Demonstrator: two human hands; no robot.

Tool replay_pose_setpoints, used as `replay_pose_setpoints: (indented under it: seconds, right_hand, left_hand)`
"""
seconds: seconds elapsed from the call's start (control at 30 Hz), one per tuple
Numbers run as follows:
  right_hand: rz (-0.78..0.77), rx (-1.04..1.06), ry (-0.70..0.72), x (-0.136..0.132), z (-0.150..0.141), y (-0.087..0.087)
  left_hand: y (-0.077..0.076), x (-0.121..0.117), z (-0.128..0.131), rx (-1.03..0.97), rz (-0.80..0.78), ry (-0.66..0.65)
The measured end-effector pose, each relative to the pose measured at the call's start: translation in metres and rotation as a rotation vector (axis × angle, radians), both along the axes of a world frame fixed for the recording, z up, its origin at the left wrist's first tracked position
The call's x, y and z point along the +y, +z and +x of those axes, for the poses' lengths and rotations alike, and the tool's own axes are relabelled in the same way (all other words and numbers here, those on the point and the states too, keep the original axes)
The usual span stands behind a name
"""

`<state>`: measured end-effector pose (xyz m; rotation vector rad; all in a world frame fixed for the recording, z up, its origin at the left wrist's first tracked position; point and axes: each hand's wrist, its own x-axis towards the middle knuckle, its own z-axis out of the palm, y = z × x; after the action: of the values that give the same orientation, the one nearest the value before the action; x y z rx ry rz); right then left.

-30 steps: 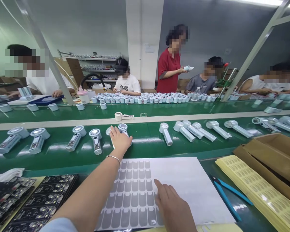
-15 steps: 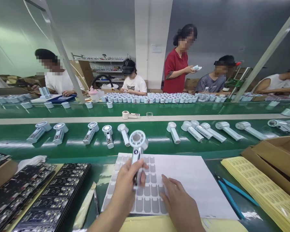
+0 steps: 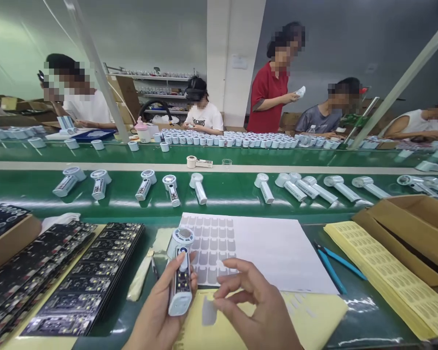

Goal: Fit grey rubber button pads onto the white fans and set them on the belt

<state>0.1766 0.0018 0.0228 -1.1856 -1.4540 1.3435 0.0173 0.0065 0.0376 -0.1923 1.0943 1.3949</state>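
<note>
A white handheld fan [image 3: 180,302] is in the grip of my left hand [image 3: 156,311]. Its round head points away from me, and a circuit board shows in the open front of the handle. Between thumb and fingertips, my right hand [image 3: 255,306] pinches a small grey sticker [image 3: 209,313], which hangs just right of the fan's lower end. Beneath both hands lies a yellow sheet [image 3: 237,330]. Behind them is a white sheet [image 3: 273,248] with rows of grey stickers on its left part, partly covered by the fan and my fingers.
Stacked circuit boards [image 3: 76,282] lie at left, beside a tape-wrapped tool [image 3: 140,277]. On the right are blue-handled pliers [image 3: 332,272], yellow label sheets [image 3: 390,277] and a cardboard box [image 3: 412,228]. Several fans [image 3: 264,188] line the green conveyor [image 3: 229,194]. Co-workers sit and stand beyond.
The fan has come down and closer to me in my left hand. My right hand has lifted from the white sheet and now holds a grey sticker. The view has shifted slightly.
</note>
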Motion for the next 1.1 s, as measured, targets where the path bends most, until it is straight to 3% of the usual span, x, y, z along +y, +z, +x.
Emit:
replay_pose_setpoints:
  seconds: [0.1, 0.2, 0.67, 0.8, 1.0, 1.1]
  right_hand:
    - [-0.120, 0.116, 0.028, -0.011, -0.018, 0.017]
    - [-0.143, 0.152, 0.054, -0.012, -0.029, 0.024]
    - [-0.152, 0.154, 0.031, -0.011, -0.044, 0.026]
    - [-0.103, 0.098, 0.023, -0.014, -0.045, 0.023]
    - [0.236, -0.121, -0.036, -0.021, -0.052, 0.014]
    - [0.138, -0.040, -0.049, -0.015, -0.051, 0.009]
  left_hand:
    - [0.007, -0.001, 0.003, -0.106, -0.001, 0.007]
    - [0.009, -0.002, 0.005, -0.116, -0.016, 0.017]
    - [0.004, -0.008, 0.003, -0.149, 0.036, 0.069]
    - [0.007, -0.010, 0.003, -0.167, 0.014, 0.080]
    - [0.017, -0.014, 0.009, -0.220, -0.002, 0.107]
    - [0.021, -0.015, 0.005, -0.246, -0.036, 0.089]
